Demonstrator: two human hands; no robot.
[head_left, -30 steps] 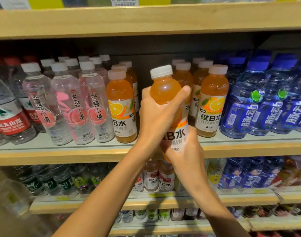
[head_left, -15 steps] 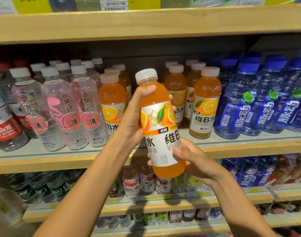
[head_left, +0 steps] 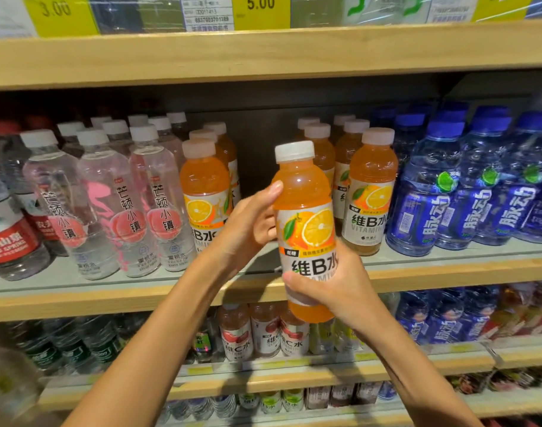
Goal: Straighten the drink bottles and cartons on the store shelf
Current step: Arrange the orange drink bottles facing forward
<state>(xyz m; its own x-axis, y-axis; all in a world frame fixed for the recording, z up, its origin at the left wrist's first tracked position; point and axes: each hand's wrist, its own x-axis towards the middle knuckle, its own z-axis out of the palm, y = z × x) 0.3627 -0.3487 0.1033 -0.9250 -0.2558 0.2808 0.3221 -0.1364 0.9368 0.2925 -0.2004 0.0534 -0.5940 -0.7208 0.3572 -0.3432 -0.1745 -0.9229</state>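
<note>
1. We are holding a clear plastic bottle of orange vitamin drink point(head_left: 305, 229), with a white screw cap point(head_left: 295, 151) and an orange-slice label, in front of the pale wooden middle shelf point(head_left: 448, 272).
2. Our left grip point(head_left: 251, 223) is clamping on the bottle's upper half. The thumb is lying up along the orange shoulder and the fingers are curling round behind.
3. Our right grip point(head_left: 334, 285) is wrapping round the lower part of the label, with the thumb crossing its front just under the big characters.
4. The bottle is hanging almost upright in the air with its label facing us, clear of the shelf. Its base is showing below the shelf's front edge.
5. Behind it the dark back panel is showing between a left group of matching orange bottles point(head_left: 203, 186) and a right group point(head_left: 371, 186), all standing upright.
6. Further left, clear bottles with pink peach labels point(head_left: 158, 204) are standing in rows, and a red-labelled water bottle point(head_left: 8, 238) is sitting at the far left edge.
7. Blue-capped blue bottles point(head_left: 423, 195) are filling the shelf's right end.
8. On the shelf below, small bottles with red fruit labels point(head_left: 235, 331) are lining up beneath the held bottle.
</note>
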